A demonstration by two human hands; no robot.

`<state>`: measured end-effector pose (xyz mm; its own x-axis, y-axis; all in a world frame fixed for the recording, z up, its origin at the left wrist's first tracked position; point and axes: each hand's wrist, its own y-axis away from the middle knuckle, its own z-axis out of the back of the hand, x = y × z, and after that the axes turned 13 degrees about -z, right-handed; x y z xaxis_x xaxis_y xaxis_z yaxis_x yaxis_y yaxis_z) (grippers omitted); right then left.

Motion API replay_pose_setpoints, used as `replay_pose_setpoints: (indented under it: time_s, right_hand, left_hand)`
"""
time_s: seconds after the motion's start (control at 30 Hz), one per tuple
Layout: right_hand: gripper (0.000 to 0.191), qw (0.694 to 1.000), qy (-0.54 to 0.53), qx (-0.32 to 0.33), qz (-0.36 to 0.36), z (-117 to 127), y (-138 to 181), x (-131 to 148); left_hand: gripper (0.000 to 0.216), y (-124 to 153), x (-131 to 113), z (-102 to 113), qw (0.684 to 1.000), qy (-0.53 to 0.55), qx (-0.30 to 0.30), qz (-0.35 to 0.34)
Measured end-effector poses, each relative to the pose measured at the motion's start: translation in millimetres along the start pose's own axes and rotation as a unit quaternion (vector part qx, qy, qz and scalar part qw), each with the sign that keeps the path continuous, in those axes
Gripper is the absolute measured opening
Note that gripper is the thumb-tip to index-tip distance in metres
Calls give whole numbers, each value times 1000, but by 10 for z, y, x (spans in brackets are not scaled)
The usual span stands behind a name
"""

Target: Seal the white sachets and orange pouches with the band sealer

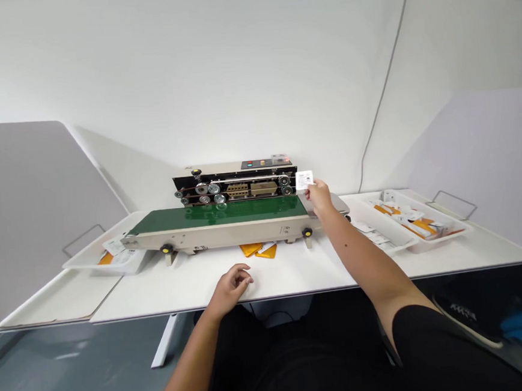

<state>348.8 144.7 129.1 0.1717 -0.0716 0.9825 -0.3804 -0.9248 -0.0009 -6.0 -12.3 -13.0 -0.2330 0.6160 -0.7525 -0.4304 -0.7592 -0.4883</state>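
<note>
white table [294, 271]: right hand [319, 195] pinches a card [304, 180] by the band sealer's pulleys [214, 188], which could snag it; left hand [228, 289] rests apart, empty.

1. The right arm [360, 254] reached far forward and slightly inward, its elbow nearly straight.
2. A black short sleeve [416, 334] covered the upper part of that arm.
3. The right hand [319, 196] rose at the end of the reach, its wrist slightly bent and its thumb and fingers pinched together.
4. The left arm [188, 364] sat lower, close to the body, with its forearm angled forward.
5. The left hand [227, 290] rested palm down, its fingers loosely curled.
</note>
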Motion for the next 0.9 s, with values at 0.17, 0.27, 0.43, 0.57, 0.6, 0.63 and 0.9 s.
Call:
replay_pose_setpoints:
  time_s: [0.17, 0.27, 0.43, 0.57, 0.6, 0.63, 0.9]
  right_hand:
    - [23, 998, 36, -6, -52, -72, -198, -106]
    - [20, 995, 66, 19, -74, -222, -196, -208]
    - [11, 986, 127, 61, -85, -467, -159, -229]
    - [4, 978, 187, 73, -57, -513, -73, -158]
    - [9, 977, 201, 64, -35, -505, -14, -154]
    - [17, 974, 222, 42, 7, -495, 68, -165]
    - [31, 812, 369, 201, 405, -564, 1284, -1148]
  left_hand:
    - [26, 2, -7, 1, 1000, 2, -12, -2]
    - [26, -1, -23, 0, 1000, 4, -14, 1]
    - [25, -5, -29, -2, 1000, -5, -11, 2]
    - [25, 2, -19, 2, 1000, -11, -10, 3]
    - [25, 3, -15, 3, 1000, -10, -9, 3]
    - [25, 5, -10, 3, 1000, -9, -8, 2]
    - [24, 12, 41, -17, 998, -53, -29, 6]
